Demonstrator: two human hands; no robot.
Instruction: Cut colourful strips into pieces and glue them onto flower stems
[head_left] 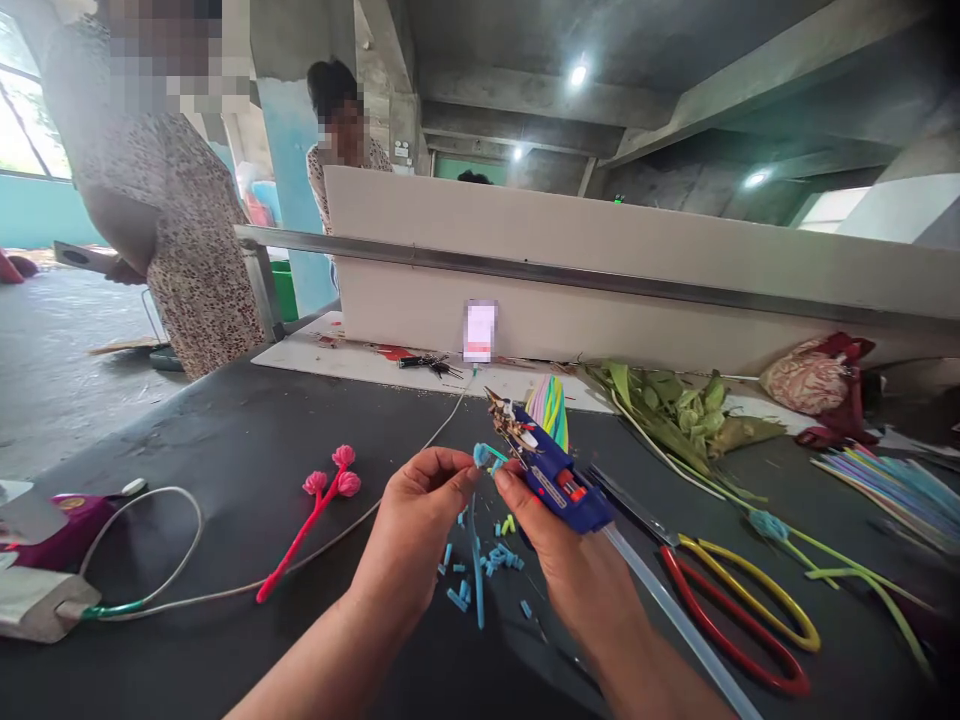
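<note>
My left hand [420, 510] is closed in a pinch on a small blue fuzzy pipe-cleaner piece [481, 455]. A longer blue pipe-cleaner stem [477, 580] lies below the fingers. My right hand [555, 540] is wrapped around a blue glue gun [559, 480]; its grip is mostly hidden by the hand. The nozzle points up and left, with brownish residue around it, and a clear glue stick [667, 600] sticks out of the back. My right thumb reaches close to the blue piece, where a thin green-blue strand shows. Short blue cut pieces [502, 558] are scattered beneath.
Red-and-yellow-handled scissors [739, 600] lie at right. A pink pipe-cleaner sprig [300, 525] and a power strip [41, 600] are at left. Behind lie keys [429, 364], a phone [480, 330], pastel pipe cleaners [550, 405] and green leaves [675, 415]. Two people stand beyond the table.
</note>
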